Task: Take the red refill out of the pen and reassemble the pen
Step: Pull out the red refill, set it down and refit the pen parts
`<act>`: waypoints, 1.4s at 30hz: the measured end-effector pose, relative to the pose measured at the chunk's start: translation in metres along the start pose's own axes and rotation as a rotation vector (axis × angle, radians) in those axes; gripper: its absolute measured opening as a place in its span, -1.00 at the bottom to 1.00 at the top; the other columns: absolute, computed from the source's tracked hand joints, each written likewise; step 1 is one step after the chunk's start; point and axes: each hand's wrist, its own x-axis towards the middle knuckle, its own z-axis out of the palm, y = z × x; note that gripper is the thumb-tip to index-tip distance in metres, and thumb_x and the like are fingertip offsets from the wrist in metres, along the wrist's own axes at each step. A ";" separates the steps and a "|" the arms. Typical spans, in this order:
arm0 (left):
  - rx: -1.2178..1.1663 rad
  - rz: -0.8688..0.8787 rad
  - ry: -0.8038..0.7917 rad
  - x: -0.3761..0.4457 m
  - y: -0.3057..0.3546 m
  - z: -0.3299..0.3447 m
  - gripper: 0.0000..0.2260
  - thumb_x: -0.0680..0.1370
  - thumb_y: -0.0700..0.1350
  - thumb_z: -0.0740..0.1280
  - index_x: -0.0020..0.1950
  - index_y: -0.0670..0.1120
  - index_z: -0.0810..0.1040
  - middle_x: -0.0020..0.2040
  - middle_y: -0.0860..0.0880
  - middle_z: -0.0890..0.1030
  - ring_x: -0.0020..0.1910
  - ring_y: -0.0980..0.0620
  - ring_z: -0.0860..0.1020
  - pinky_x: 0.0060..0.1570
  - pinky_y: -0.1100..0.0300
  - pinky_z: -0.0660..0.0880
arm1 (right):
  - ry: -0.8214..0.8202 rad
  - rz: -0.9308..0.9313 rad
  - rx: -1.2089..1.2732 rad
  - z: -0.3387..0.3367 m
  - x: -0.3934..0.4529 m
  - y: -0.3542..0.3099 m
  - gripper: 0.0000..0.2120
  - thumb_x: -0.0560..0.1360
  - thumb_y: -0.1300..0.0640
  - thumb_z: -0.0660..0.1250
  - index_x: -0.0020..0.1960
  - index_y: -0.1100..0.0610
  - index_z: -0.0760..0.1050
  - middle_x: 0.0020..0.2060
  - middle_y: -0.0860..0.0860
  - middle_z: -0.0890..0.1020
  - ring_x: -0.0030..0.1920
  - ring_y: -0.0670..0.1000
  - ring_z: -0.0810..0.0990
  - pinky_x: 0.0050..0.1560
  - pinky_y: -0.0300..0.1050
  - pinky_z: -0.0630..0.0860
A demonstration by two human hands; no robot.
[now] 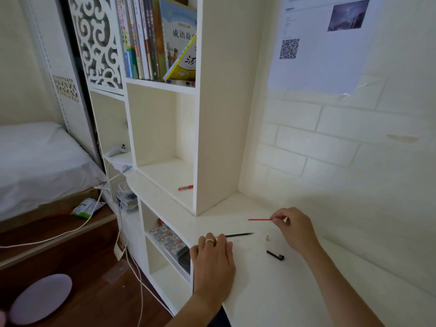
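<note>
My right hand (pixel 293 228) pinches one end of the thin red refill (pixel 259 219) and holds it level just above the white desk (pixel 271 291). My left hand (pixel 213 256) rests palm down on the desk, its fingertips on the end of a thin black refill (pixel 239 235) that lies flat. A small yellowish pen tip piece (pixel 267 237) sits between the hands. A black pen cap (pixel 275 255) lies nearer to me. The pen barrel is not visible; it may be under my left hand.
A white bookshelf (pixel 212 114) stands at the desk's left end, with a red pen (pixel 185 187) in its lower cubby and books above. A white brick wall (pixel 342 149) runs along the desk's far side. Cables hang off the desk's left edge over the wooden floor.
</note>
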 end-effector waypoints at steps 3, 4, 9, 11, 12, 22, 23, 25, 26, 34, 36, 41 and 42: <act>-0.023 0.008 -0.028 0.001 0.000 0.001 -0.73 0.64 0.04 -0.01 0.08 0.04 0.47 -0.03 0.04 0.47 -0.01 0.00 0.39 0.09 0.02 0.33 | -0.008 0.006 0.014 0.023 0.005 -0.012 -0.89 0.52 0.23 0.48 -0.11 0.05 0.73 -0.16 -0.02 0.63 -0.28 -0.23 0.47 -0.26 -0.48 0.33; -0.028 0.006 -0.038 0.001 0.000 0.002 -0.76 0.65 0.03 0.02 0.10 0.05 0.46 -0.02 0.05 0.47 0.01 0.00 0.38 0.11 0.03 0.32 | -0.014 0.012 0.028 0.030 0.006 -0.015 -0.90 0.51 0.22 0.48 -0.10 0.06 0.73 -0.15 0.00 0.63 -0.28 -0.23 0.47 -0.29 -0.48 0.35; -0.052 0.015 -0.021 0.002 -0.001 0.003 -0.79 0.65 0.02 0.05 0.12 0.06 0.47 -0.03 0.06 0.46 0.01 0.01 0.38 0.09 0.04 0.32 | -0.040 0.017 0.010 0.053 0.010 -0.022 -0.91 0.50 0.19 0.50 -0.10 0.02 0.74 -0.13 0.03 0.67 -0.13 -0.05 0.59 -0.14 -0.47 0.32; -0.057 0.019 -0.009 0.002 -0.002 0.004 -0.79 0.64 0.01 0.06 0.12 0.06 0.47 -0.03 0.04 0.48 0.00 0.00 0.39 0.08 0.03 0.33 | -0.045 0.019 0.004 0.057 0.011 -0.022 -0.90 0.50 0.19 0.50 -0.10 0.01 0.75 -0.13 0.02 0.67 -0.09 0.00 0.61 -0.13 -0.45 0.33; -0.057 0.021 -0.007 0.002 -0.002 0.004 -0.78 0.64 0.01 0.05 0.11 0.06 0.47 -0.03 0.04 0.48 -0.01 0.00 0.40 0.08 0.03 0.33 | -0.049 0.020 0.003 0.058 0.011 -0.022 -0.90 0.49 0.19 0.50 -0.10 0.01 0.75 -0.12 0.01 0.67 -0.09 0.00 0.61 -0.13 -0.42 0.35; -0.075 0.028 0.004 0.003 -0.003 0.003 -0.81 0.66 -0.01 0.03 0.10 0.07 0.43 -0.07 0.08 0.42 -0.04 0.02 0.36 0.04 0.08 0.26 | -0.009 0.021 0.015 0.039 0.003 -0.017 -0.92 0.53 0.20 0.46 -0.03 0.07 0.71 -0.10 -0.02 0.69 -0.17 -0.09 0.58 -0.06 -0.30 0.49; -0.076 0.033 0.011 0.003 -0.003 0.004 -0.82 0.66 -0.01 0.04 0.09 0.07 0.43 -0.08 0.08 0.42 -0.04 0.01 0.36 0.03 0.09 0.25 | 0.008 0.018 0.010 0.033 0.001 -0.016 -0.92 0.54 0.21 0.45 -0.06 0.08 0.71 -0.13 -0.03 0.69 -0.20 -0.14 0.56 -0.11 -0.36 0.45; -0.081 0.035 0.018 0.003 -0.004 0.004 -0.85 0.66 -0.03 0.08 0.07 0.07 0.43 -0.11 0.07 0.41 -0.06 0.01 0.36 0.00 0.09 0.23 | 0.037 0.026 0.003 0.021 -0.005 -0.015 -0.89 0.55 0.23 0.42 -0.11 0.09 0.70 -0.20 -0.06 0.69 -0.22 -0.17 0.55 -0.18 -0.45 0.36; -0.082 0.033 0.021 0.004 -0.004 0.005 -0.86 0.66 -0.04 0.09 0.06 0.07 0.43 -0.11 0.07 0.41 -0.06 0.01 0.36 0.00 0.10 0.21 | 0.050 0.035 0.004 0.016 -0.009 -0.014 -0.87 0.55 0.24 0.41 -0.13 0.10 0.69 -0.22 -0.07 0.69 -0.21 -0.13 0.57 -0.19 -0.47 0.34; -0.087 0.086 -0.025 0.004 -0.001 0.002 -0.85 0.65 -0.09 0.13 0.08 0.09 0.47 -0.04 0.08 0.41 0.01 0.05 0.33 0.05 0.18 0.11 | 0.124 0.064 0.104 0.017 -0.058 -0.007 -0.87 0.57 0.18 0.37 -0.12 0.01 0.64 -0.22 -0.09 0.66 -0.22 -0.19 0.58 -0.25 -0.45 0.40; -0.096 0.101 -0.024 0.004 0.001 0.000 -0.84 0.64 -0.11 0.14 0.09 0.09 0.49 -0.02 0.08 0.42 0.02 0.06 0.33 0.07 0.18 0.14 | 0.139 0.056 0.109 0.018 -0.061 -0.005 -0.89 0.57 0.17 0.38 -0.07 0.00 0.64 -0.21 -0.09 0.65 -0.22 -0.19 0.59 -0.24 -0.45 0.40; -0.076 0.103 -0.050 0.002 0.003 0.000 -0.82 0.63 -0.12 0.18 0.13 0.11 0.50 0.04 0.09 0.45 0.09 0.06 0.35 0.11 0.18 0.18 | 0.095 -0.004 0.024 0.026 -0.058 -0.010 -0.90 0.54 0.17 0.42 -0.01 -0.02 0.64 -0.15 -0.12 0.62 -0.13 -0.05 0.56 -0.06 -0.19 0.52; -0.071 0.106 -0.051 0.003 0.004 -0.001 -0.81 0.62 -0.13 0.17 0.14 0.11 0.50 0.06 0.08 0.45 0.10 0.05 0.36 0.11 0.16 0.21 | 0.105 -0.049 -0.005 0.027 -0.055 -0.013 -0.89 0.53 0.19 0.43 -0.01 -0.01 0.65 -0.14 -0.12 0.62 -0.10 -0.04 0.54 -0.05 -0.17 0.52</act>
